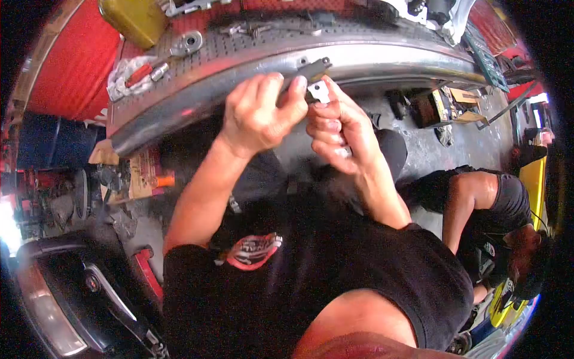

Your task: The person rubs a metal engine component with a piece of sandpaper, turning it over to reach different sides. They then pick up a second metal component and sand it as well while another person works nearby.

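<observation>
Both my hands are raised at the front edge of the metal workbench. My left hand [258,113] is closed, its thumb and fingers pinching a dark grey oblong part [313,70] with small holed lugs at its far end. Close beside it, my right hand [345,127] has curled fingers around a small pale metal bracket [319,91] with a round hole. The bracket overlaps the near end of the dark part in this view. My fingers hide some of both pieces.
On the perforated bench top lie a ratchet [187,43], a red-handled tool [139,74] and several small metal parts [251,29]. A yellowish container [133,21] stands at back left. Another person [478,209] crouches on the right. A cardboard box [457,106] is beyond the bench.
</observation>
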The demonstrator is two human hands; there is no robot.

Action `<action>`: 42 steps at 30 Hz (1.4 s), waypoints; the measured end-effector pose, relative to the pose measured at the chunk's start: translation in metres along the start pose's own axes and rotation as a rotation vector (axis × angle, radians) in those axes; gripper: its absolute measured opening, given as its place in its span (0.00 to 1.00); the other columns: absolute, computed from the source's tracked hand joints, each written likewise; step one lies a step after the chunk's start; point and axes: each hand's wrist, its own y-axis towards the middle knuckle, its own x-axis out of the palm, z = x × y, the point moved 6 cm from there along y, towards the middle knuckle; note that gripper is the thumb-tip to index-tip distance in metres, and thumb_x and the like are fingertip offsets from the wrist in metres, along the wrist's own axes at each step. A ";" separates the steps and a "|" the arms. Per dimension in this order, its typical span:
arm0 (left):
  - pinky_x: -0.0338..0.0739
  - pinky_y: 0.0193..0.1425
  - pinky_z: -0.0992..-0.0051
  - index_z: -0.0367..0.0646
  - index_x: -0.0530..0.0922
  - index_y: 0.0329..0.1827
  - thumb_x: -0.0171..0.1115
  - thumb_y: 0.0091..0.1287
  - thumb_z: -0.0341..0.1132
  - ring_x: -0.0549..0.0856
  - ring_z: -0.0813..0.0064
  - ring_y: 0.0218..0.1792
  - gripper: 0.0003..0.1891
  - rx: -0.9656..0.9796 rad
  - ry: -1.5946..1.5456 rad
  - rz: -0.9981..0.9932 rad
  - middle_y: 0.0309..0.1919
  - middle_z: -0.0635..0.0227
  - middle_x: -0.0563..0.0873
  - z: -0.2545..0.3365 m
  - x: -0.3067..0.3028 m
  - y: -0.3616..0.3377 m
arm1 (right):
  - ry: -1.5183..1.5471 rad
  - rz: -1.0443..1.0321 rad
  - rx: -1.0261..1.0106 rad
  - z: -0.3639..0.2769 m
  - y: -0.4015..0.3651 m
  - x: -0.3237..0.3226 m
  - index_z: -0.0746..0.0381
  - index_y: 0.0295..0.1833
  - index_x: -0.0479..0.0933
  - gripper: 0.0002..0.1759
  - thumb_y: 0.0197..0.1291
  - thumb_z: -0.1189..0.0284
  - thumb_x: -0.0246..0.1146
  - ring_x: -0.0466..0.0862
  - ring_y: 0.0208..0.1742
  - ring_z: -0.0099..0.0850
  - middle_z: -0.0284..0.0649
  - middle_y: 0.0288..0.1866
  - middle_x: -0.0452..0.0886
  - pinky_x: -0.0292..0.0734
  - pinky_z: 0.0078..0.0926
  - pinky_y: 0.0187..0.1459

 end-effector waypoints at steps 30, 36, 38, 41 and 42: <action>0.66 0.19 0.81 0.41 0.74 0.44 0.56 0.70 0.24 0.72 0.80 0.19 0.04 -1.326 -1.412 -0.088 0.29 0.53 0.80 -0.014 0.011 -0.014 | -0.002 -0.661 0.147 -0.019 0.023 -0.023 0.46 0.81 0.47 0.43 0.62 0.82 0.51 0.57 0.14 0.11 0.22 0.18 0.57 0.55 0.11 0.14; 0.74 0.25 0.75 0.37 0.76 0.49 0.59 0.64 0.22 0.81 0.73 0.25 0.11 -0.442 -0.352 -0.295 0.30 0.55 0.81 -0.018 0.014 0.010 | 0.067 -0.542 0.143 -0.018 0.031 -0.037 0.41 0.80 0.48 0.42 0.64 0.81 0.51 0.56 0.15 0.11 0.22 0.19 0.57 0.55 0.11 0.14; 0.76 0.27 0.71 0.37 0.76 0.50 0.60 0.60 0.19 0.82 0.66 0.26 0.14 -0.024 0.031 -0.296 0.31 0.54 0.82 -0.010 0.016 0.029 | 0.125 -0.499 0.138 -0.018 0.036 -0.038 0.38 0.79 0.50 0.41 0.64 0.80 0.51 0.56 0.15 0.11 0.22 0.20 0.58 0.54 0.11 0.14; 0.78 0.28 0.67 0.36 0.76 0.51 0.60 0.55 0.16 0.82 0.55 0.26 0.19 0.134 0.151 -0.272 0.32 0.51 0.81 -0.004 0.017 0.039 | 0.184 -0.432 0.126 -0.021 0.035 -0.030 0.39 0.78 0.52 0.39 0.65 0.80 0.52 0.56 0.15 0.11 0.23 0.19 0.58 0.54 0.11 0.13; 0.78 0.28 0.67 0.37 0.76 0.52 0.61 0.56 0.17 0.82 0.56 0.26 0.19 0.072 0.095 -0.271 0.31 0.50 0.81 -0.005 0.018 0.035 | 0.175 -0.448 0.122 -0.028 0.033 -0.027 0.40 0.77 0.54 0.38 0.65 0.80 0.52 0.57 0.14 0.11 0.23 0.19 0.59 0.54 0.11 0.13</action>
